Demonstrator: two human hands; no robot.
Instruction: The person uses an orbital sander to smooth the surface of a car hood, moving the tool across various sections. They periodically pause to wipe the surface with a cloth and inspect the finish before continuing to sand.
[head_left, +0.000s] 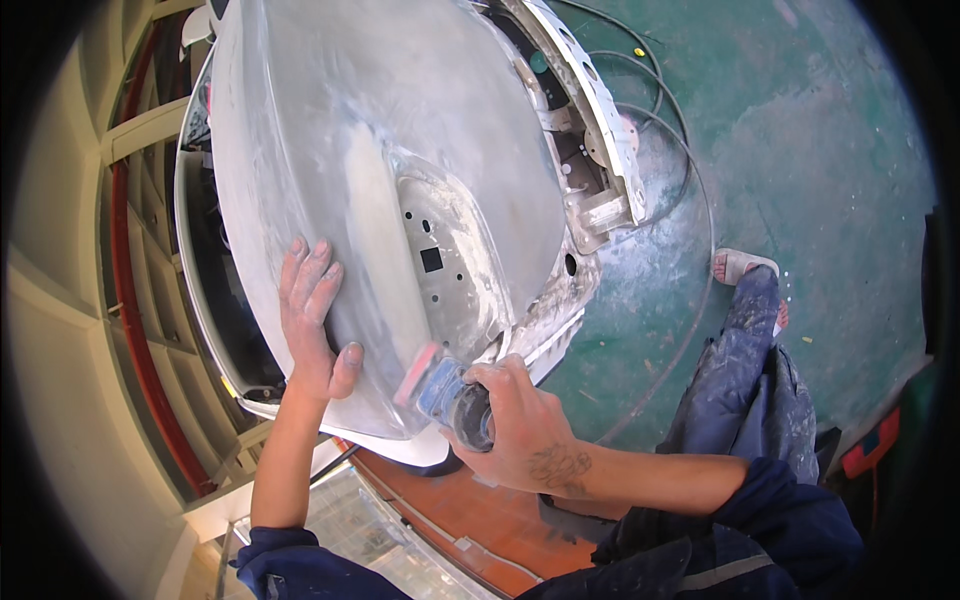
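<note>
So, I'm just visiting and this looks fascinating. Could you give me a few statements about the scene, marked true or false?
1. The right hand holds a sander. True.
2. The left hand is gripping a rag. False: it holds nothing and lies with its fingers on the pale panel.
3. A hose lies on the green floor. True.
4. The person's sleeves are bright red. False: they are dark blue.
5. There is a square hole in the recess of the panel. True.
</note>
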